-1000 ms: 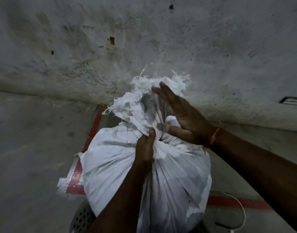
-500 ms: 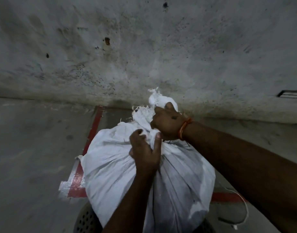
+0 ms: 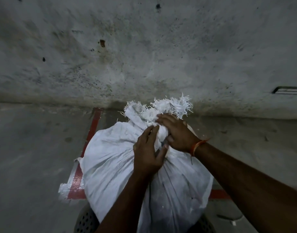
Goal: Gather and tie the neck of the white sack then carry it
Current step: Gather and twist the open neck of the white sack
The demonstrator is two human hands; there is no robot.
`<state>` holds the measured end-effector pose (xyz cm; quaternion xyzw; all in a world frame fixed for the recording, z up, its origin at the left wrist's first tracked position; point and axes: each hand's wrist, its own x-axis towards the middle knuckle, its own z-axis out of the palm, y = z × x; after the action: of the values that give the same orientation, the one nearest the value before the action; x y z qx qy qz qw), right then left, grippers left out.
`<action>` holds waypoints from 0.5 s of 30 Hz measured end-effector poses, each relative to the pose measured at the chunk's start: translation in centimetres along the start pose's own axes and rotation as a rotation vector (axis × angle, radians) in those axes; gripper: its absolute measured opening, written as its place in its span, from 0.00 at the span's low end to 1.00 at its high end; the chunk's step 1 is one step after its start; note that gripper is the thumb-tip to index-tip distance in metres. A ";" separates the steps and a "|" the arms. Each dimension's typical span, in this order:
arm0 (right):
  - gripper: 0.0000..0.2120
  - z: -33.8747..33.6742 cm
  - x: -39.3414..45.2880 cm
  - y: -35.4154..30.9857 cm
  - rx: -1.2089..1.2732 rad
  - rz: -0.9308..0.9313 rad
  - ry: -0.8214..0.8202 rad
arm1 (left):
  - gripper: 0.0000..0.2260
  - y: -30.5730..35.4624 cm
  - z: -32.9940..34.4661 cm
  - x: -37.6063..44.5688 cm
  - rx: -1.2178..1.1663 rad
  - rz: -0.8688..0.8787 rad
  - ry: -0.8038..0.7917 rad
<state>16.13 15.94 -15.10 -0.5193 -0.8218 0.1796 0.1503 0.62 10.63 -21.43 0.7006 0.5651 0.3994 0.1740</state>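
Both hands' fingers pinch the white sack [image 3: 110, 158]'s bunched neck [image 3: 161, 132]: left hand [image 3: 148, 155], right hand [image 3: 178, 133]. Beyond the fingers, stained concrete wall [image 3: 144, 47]; below, grey floor [image 3: 30, 148] with red tape [image 3: 94, 123].

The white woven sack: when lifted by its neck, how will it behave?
The white woven sack bulges full, so probably heavy. Its creased cloth looks floppy and should sag. The frayed top may slip unless both hands grip below it.
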 end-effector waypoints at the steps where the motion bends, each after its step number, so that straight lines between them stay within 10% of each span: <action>1: 0.36 0.1 -0.4 -0.1 0.005 0.014 0.017 | 0.29 0.1 -0.1 0.1 -0.014 0.010 0.011; 15: 0.19 -2.0 -5.8 -4.6 0.285 -0.033 0.435 | 0.22 3.7 -4.5 0.0 -0.015 0.118 0.143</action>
<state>15.70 9.12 -11.57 -0.5060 -0.7450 0.1752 0.3978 -0.33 8.62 -16.02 0.7010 0.5310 0.4622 0.1144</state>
